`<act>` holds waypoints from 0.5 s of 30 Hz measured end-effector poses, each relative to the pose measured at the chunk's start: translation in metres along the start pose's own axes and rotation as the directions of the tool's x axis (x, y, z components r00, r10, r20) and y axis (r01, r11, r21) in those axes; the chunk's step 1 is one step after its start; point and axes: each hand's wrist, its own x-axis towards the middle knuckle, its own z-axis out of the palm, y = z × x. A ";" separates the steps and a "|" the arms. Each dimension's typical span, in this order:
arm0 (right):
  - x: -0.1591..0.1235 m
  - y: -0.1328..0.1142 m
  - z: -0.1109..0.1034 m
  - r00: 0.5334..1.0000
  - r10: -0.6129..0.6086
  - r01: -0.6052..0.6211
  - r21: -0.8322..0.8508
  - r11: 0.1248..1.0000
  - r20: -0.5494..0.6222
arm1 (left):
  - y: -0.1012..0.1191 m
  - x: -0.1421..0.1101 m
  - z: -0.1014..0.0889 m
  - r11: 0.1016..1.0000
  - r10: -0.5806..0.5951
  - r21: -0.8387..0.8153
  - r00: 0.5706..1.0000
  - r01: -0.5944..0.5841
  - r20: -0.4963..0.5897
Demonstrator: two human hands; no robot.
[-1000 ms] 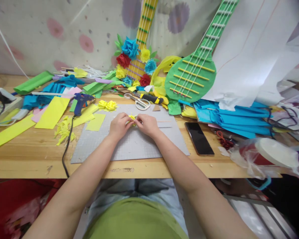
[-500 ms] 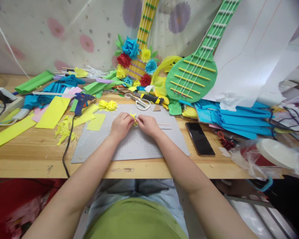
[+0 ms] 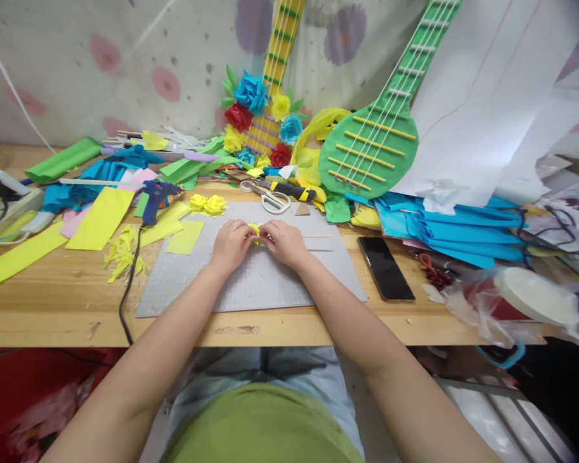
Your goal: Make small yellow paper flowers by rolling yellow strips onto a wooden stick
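Over the grey cutting mat (image 3: 265,289), my left hand (image 3: 233,244) and my right hand (image 3: 284,242) meet with fingertips pinched. Between them is a small yellow paper flower (image 3: 255,228), mostly covered by the fingers. A thin wooden stick (image 3: 318,236) sticks out to the right from behind my right hand; its inner end is hidden. Finished-looking yellow paper flowers (image 3: 208,204) lie at the mat's upper left edge, close to a yellow paper piece (image 3: 185,237). White-handled scissors (image 3: 274,202) rest at the mat's far edge.
A blue glue gun (image 3: 154,199) with a black cord stands left, near yellow scraps (image 3: 123,254). A phone (image 3: 385,269) lies right of the mat. Behind are a flowered yellow paper instrument (image 3: 265,132), a green one (image 3: 367,154) and blue crepe paper (image 3: 453,225). A bagged tub (image 3: 521,296) sits far right.
Both hands stay together at the same place on the mat. The yellow flower tipped up a little half a second ago and is lower between the fingers now; the stick's angle shifted slightly.
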 end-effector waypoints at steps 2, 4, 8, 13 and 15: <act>0.001 0.000 0.001 1.000 0.005 -0.005 0.003 1.000 0.009 | 0.000 0.000 0.000 0.999 -0.021 -0.039 1.000 0.022 0.022; 0.001 0.001 0.002 1.000 0.000 -0.001 0.005 1.000 0.011 | 0.000 -0.001 -0.001 0.996 -0.034 -0.075 0.999 0.037 0.042; 0.002 0.002 0.002 1.000 0.000 0.000 0.004 1.000 0.006 | 0.000 -0.001 -0.004 0.993 -0.037 -0.109 0.998 0.043 0.056; 0.002 0.001 0.001 1.000 -0.022 0.022 0.012 1.000 0.006 | -0.002 0.000 -0.006 0.995 -0.044 -0.089 0.998 0.047 0.042; 0.002 0.001 0.001 0.999 -0.033 0.033 0.018 0.999 0.006 | -0.002 0.001 -0.006 0.996 -0.042 -0.073 0.999 0.044 0.026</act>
